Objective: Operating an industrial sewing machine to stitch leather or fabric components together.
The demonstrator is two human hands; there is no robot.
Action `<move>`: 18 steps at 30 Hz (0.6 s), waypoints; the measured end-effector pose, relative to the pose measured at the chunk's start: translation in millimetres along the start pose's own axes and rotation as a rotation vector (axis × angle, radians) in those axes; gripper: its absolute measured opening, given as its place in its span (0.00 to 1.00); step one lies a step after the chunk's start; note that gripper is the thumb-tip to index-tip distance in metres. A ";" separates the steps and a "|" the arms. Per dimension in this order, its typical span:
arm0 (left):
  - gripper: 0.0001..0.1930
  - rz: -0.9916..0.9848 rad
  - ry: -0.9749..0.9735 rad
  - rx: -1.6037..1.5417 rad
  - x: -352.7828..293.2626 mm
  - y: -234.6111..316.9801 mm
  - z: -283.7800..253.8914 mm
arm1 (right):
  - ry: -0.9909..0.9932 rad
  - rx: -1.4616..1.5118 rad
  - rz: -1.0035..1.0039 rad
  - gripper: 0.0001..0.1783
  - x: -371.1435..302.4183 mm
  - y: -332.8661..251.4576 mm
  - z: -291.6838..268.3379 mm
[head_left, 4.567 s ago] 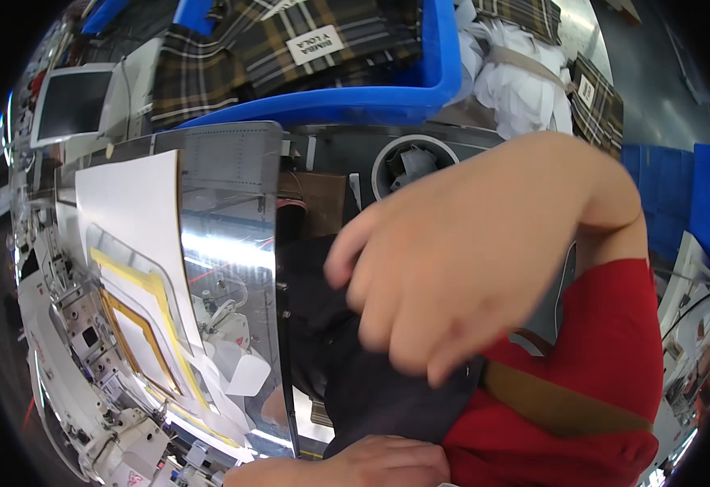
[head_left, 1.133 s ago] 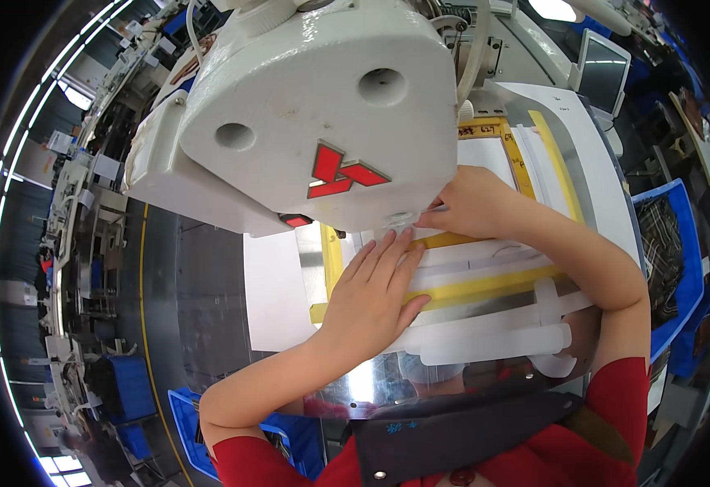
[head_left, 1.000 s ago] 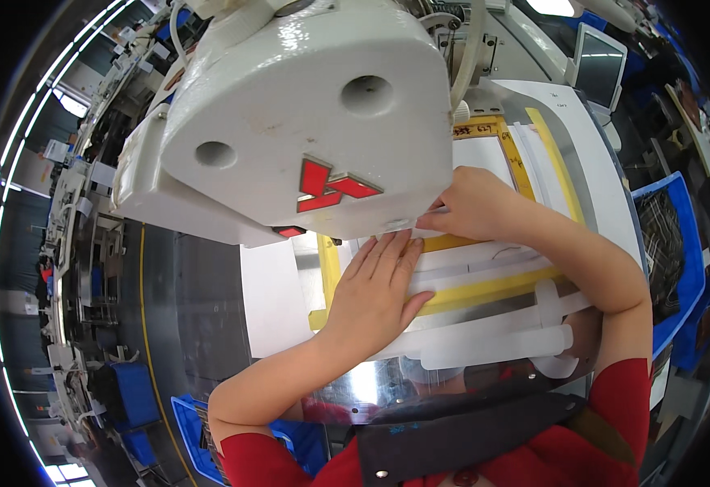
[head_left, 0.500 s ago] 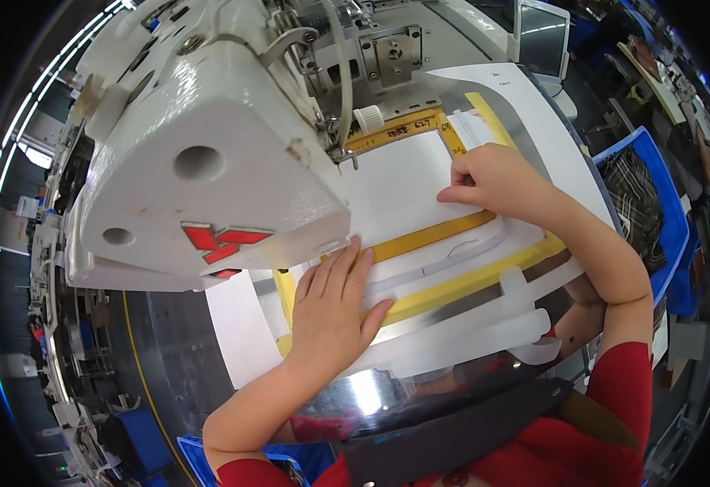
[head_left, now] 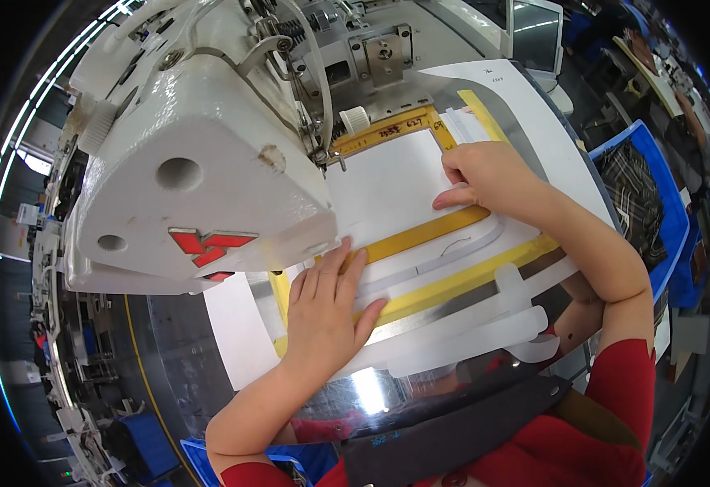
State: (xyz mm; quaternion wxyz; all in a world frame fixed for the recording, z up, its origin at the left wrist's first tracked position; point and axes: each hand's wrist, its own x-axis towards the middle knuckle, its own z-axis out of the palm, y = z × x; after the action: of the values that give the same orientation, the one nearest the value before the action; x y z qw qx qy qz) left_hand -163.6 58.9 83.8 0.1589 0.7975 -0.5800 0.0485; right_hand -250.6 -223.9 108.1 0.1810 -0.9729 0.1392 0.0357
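A flat white sewing template lies under the machine, with a raised amber frame [head_left: 424,235] around a white panel [head_left: 391,183] and yellow tape [head_left: 460,282] along its borders. My left hand [head_left: 327,312] lies flat on the template's near left part, fingers stretched out, fingertips by the amber strip. On the right side my right hand [head_left: 493,178] is curled over the frame's side strip, its thumb reaching onto the white panel. Its fingertips are hidden beneath it. A pale curved strip [head_left: 452,258] with a loose thread runs between the amber strip and the tape.
The big white sewing machine head [head_left: 233,162] stands at left, its needle area [head_left: 331,154] above the panel's left side. Translucent strips [head_left: 469,329] lie along the table's near edge. A blue bin [head_left: 655,195] with dark plaid fabric is at right; a screen [head_left: 533,32] stands behind.
The whole view has shifted slightly, so the machine head sits a little farther left in it. Both hands stay at about the same places on the template.
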 end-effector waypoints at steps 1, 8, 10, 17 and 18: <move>0.31 -0.001 0.002 0.000 0.0 -0.4 0.3 | -0.006 0.034 0.008 0.28 0.5 2.7 -0.6; 0.30 0.043 0.074 0.024 0.9 -1.6 4.8 | -0.055 0.273 0.064 0.22 0.3 7.5 -7.5; 0.29 0.059 0.105 0.059 -1.0 -0.1 2.9 | 0.080 0.448 -0.010 0.20 2.6 20.3 -5.9; 0.19 0.331 0.172 -0.136 -6.1 1.7 -5.3 | 0.241 0.284 -0.457 0.12 -4.2 16.8 -7.3; 0.17 0.369 0.185 -0.165 -7.1 1.5 -6.0 | 0.202 0.201 -0.550 0.09 -3.8 16.4 -5.0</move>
State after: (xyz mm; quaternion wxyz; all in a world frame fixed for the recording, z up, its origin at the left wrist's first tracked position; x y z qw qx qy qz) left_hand -166.6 66.8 87.9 0.2648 0.6542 -0.7010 0.1021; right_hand -258.8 -239.4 107.7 0.2645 -0.9499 -0.1093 -0.1255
